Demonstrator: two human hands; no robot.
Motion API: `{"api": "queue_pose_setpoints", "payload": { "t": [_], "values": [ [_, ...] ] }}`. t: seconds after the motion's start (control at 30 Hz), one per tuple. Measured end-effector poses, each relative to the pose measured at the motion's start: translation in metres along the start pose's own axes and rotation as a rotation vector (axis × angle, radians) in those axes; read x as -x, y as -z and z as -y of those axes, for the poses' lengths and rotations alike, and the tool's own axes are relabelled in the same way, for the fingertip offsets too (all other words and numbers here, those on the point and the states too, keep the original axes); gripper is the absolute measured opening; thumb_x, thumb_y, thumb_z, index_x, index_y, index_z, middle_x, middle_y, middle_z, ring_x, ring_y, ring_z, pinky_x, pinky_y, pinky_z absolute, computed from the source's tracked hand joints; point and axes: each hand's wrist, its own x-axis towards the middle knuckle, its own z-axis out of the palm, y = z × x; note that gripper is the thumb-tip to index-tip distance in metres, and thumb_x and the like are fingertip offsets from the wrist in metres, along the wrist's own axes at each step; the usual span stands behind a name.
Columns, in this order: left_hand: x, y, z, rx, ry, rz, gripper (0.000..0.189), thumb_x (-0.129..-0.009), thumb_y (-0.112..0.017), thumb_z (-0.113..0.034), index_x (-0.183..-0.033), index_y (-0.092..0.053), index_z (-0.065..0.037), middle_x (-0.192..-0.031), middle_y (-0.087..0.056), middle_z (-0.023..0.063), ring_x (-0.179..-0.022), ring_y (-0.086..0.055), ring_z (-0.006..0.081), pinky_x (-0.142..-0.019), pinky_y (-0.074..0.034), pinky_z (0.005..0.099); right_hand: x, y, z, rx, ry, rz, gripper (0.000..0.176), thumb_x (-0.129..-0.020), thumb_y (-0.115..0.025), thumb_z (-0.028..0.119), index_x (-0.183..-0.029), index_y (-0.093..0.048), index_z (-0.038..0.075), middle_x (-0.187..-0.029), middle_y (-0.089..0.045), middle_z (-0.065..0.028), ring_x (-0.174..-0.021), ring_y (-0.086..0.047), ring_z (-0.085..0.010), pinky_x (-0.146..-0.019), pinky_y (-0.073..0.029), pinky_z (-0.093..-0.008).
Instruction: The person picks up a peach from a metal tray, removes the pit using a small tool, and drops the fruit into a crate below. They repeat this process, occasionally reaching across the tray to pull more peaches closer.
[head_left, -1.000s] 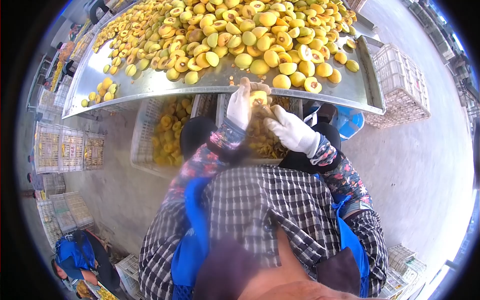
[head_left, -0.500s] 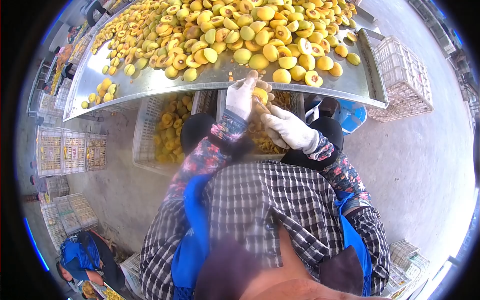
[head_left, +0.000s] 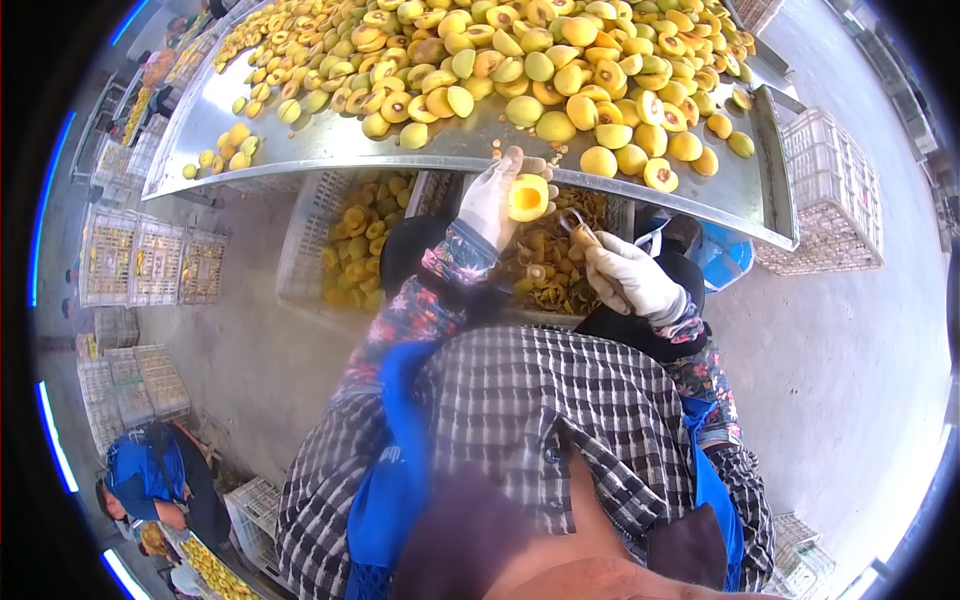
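Note:
My left hand (head_left: 485,205), in a white glove, holds a yellow peach half (head_left: 528,198) with its hollowed cut face turned up. A short tool (head_left: 580,234) with a metal loop at its tip and a brownish handle is gripped in my gloved right hand (head_left: 635,278). The loop is apart from the fruit, to its lower right. Both hands are just below the near edge of a metal table (head_left: 330,168). Beneath them is a crate of brownish scraps and pits (head_left: 550,262).
Many peach halves (head_left: 520,70) are heaped on the table. Left of my knees stands a crate (head_left: 300,245) with peach halves. A blue bucket (head_left: 725,255) and stacked white crates (head_left: 825,190) are at right. Another person (head_left: 150,480) sits at lower left.
The tool has come away from the peach half as my right hand moved right and down. The peach half's hollow now faces up in my left hand. The whole view has shifted slightly.

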Motion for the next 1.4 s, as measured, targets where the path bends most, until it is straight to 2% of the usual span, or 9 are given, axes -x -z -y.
{"api": "queue_pose_setpoints", "payload": {
  "t": [0.27, 0.4, 0.47, 0.67, 0.8, 1.03, 1.13, 1.23, 1.4],
  "values": [
    [0.039, 0.078, -0.081, -1.102, -0.493, -0.335, 0.034, -0.094, -0.06, -0.021, -0.12, -0.061, 0.002, -0.112, -0.068, 0.0122, -0.096, -0.066, 0.0172, -0.084, -0.052, 0.0285, 0.004, 0.019, -0.015, 0.624, 0.191, -0.209, 0.027, -0.1, -0.05, 0.031, -0.111, -0.048, 0.007, -0.068, -0.049, 0.0019, -0.048, -0.044, -0.0065, -0.044, -0.036, -0.0214],
    [0.036, 0.08, -0.123, -2.05, -0.481, -0.556, 0.044, -0.089, -0.064, -0.035, -0.124, -0.06, -0.009, -0.123, -0.061, 0.0153, -0.12, -0.053, 0.0319, -0.099, -0.044, 0.0425, 0.006, 0.016, -0.014, 0.709, 0.216, -0.21, 0.025, -0.1, -0.051, 0.03, -0.108, -0.049, 0.006, -0.069, -0.049, 0.0014, -0.052, -0.046, -0.0069, -0.046, -0.038, -0.023],
    [-0.019, 0.097, -0.108, -1.627, -0.542, -0.311, 0.047, -0.088, -0.065, -0.035, -0.126, -0.058, -0.008, -0.125, -0.059, 0.0159, -0.117, -0.055, 0.0333, -0.098, -0.045, 0.0425, 0.002, 0.013, -0.014, 0.733, 0.236, -0.212, 0.024, -0.1, -0.051, 0.028, -0.107, -0.049, 0.005, -0.069, -0.049, 0.0012, -0.053, -0.047, -0.0071, -0.047, -0.038, -0.0235],
    [-0.135, 0.009, -0.062, -1.985, -0.476, 0.162, 0.05, -0.087, -0.062, -0.027, -0.133, -0.049, -0.014, -0.132, -0.052, 0.0174, -0.117, -0.055, 0.034, -0.098, -0.045, 0.0435, 0.0, 0.005, -0.014, 0.793, 0.251, -0.214, 0.021, -0.1, -0.052, 0.025, -0.101, -0.05, 0.004, -0.073, -0.049, 0.0011, -0.059, -0.046, -0.0076, -0.052, -0.039, -0.0254],
    [-0.163, -0.009, -0.048, -2.092, -0.181, 0.059, 0.054, -0.083, -0.063, -0.031, -0.13, -0.045, -0.009, -0.13, -0.049, 0.0202, -0.119, -0.053, 0.0381, -0.097, -0.046, 0.047, 0.005, 0.007, -0.018, 0.795, 0.279, -0.197, 0.022, -0.1, -0.052, 0.026, -0.102, -0.05, 0.004, -0.073, -0.05, 0.0004, -0.058, -0.046, -0.0082, -0.052, -0.04, -0.0256],
    [-0.167, 0.008, -0.055, -2.047, -0.238, 0.145, 0.045, -0.083, -0.064, -0.03, -0.119, -0.053, -0.005, -0.119, -0.057, 0.0207, -0.108, -0.059, 0.0369, -0.095, -0.048, 0.0426, 0.006, -0.003, -0.015, 0.771, 0.29, -0.157, 0.025, -0.1, -0.052, 0.027, -0.105, -0.051, 0.003, -0.076, -0.052, -0.0015, -0.063, -0.049, -0.01, -0.056, -0.042, -0.0273],
    [-0.155, 0.028, -0.061, -1.315, -0.139, -0.018, 0.044, -0.083, -0.067, -0.018, -0.121, -0.051, -0.002, -0.11, -0.061, 0.0148, -0.096, -0.063, 0.03, -0.082, -0.054, 0.0376, 0.008, 0.001, -0.018, 0.794, 0.396, -0.179, 0.025, -0.1, -0.052, 0.027, -0.106, -0.051, 0.003, -0.078, -0.053, -0.0023, -0.065, -0.05, -0.01, -0.058, -0.042, -0.0274],
    [-0.103, 0.034, -0.068, 0.129, 0.094, 0.425, 0.048, -0.075, -0.054, 0.005, -0.123, -0.049, -0.001, -0.114, -0.06, 0.0185, -0.109, -0.059, 0.0358, -0.09, -0.054, 0.0497, 0.006, 0.001, -0.017, 0.781, 0.387, -0.232, 0.026, -0.099, -0.053, 0.027, -0.108, -0.051, 0.002, -0.078, -0.054, -0.0035, -0.067, -0.051, -0.0108, -0.06, -0.043, -0.0277],
    [-0.014, -0.012, -0.053, 0.447, 0.019, 0.411, 0.045, -0.084, -0.064, -0.021, -0.122, -0.053, 0.001, -0.124, -0.058, 0.0228, -0.116, -0.055, 0.0399, -0.103, -0.044, 0.0533, 0.0, -0.024, 0.012, 1.008, 0.627, -0.417, 0.03, -0.096, -0.055, 0.022, -0.115, -0.05, 0.0, -0.085, -0.061, -0.0212, -0.08, -0.064, -0.0332, -0.073, -0.049, -0.0394]
  ]
}}
